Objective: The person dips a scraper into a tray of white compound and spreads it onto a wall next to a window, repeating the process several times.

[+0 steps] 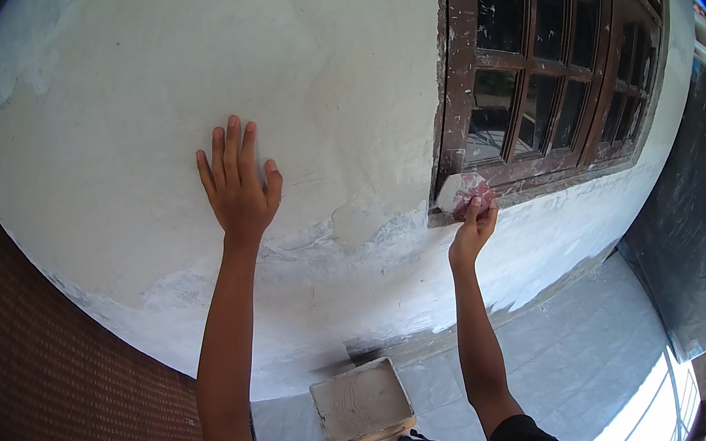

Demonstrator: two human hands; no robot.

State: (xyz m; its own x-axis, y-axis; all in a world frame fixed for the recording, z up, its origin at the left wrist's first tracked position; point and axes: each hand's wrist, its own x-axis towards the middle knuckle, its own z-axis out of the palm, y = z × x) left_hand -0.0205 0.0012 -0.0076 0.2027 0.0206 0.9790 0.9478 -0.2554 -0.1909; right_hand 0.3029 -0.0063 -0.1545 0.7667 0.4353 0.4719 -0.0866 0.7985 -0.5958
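Observation:
My left hand (239, 186) is spread against the pale plastered wall (335, 73), fingers pointing up, holding nothing. My right hand (472, 241) pinches a flat putty scraper (473, 192) between thumb and fingers. The scraper is reddish with whitish filler smeared over it, and it is at the lower left corner of the brown window frame (532, 170). Whether its edge touches the wall or the frame is hard to tell. Around both hands the wall shows uneven cream and white patches.
A tray (362, 402) of greyish-white paste stands low in front of my body, on a grey sheet (556, 363) covering the ground. Woven brown matting (60, 345) hangs on the left. A dark panel (696, 214) leans on the right.

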